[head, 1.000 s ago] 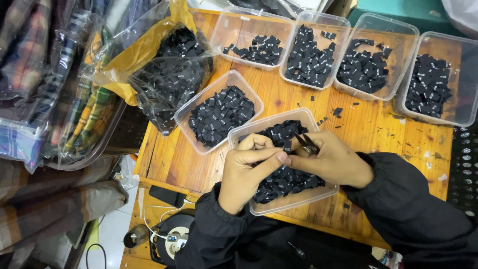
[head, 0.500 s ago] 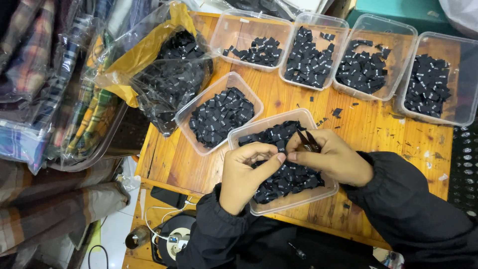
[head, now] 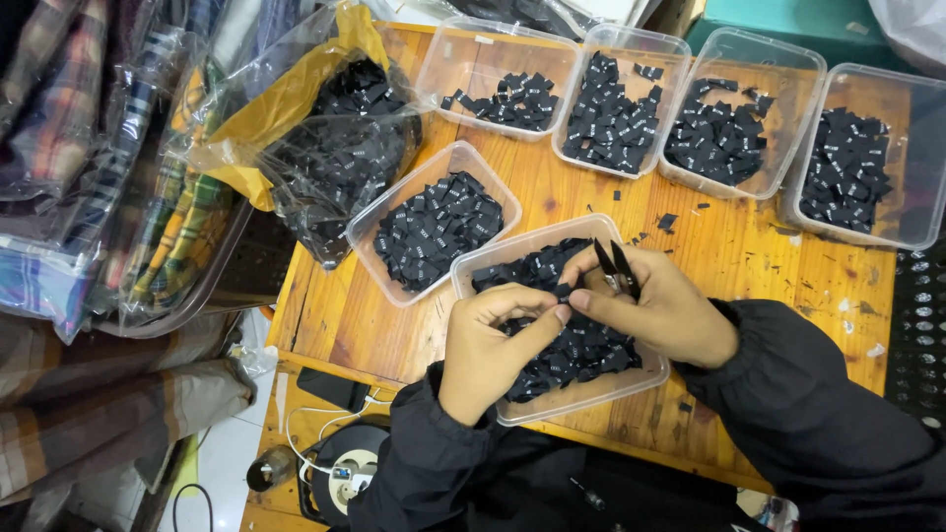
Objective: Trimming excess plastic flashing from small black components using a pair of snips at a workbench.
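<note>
Black label [head: 562,292] in both hands' pinching grip, left hand [head: 490,345], right hand [head: 655,310].

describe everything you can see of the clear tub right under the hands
The clear plastic tub is a shallow, rectangular container with rounded corners and a thin rim, no lid on it. It sits flat, angled slightly, on the wooden table near its front edge, beside a similar tub. It is heaped with small black fabric labels bearing pale print. The left hand and right hand meet above it, pinching one label, the right also holding small snips.
</note>
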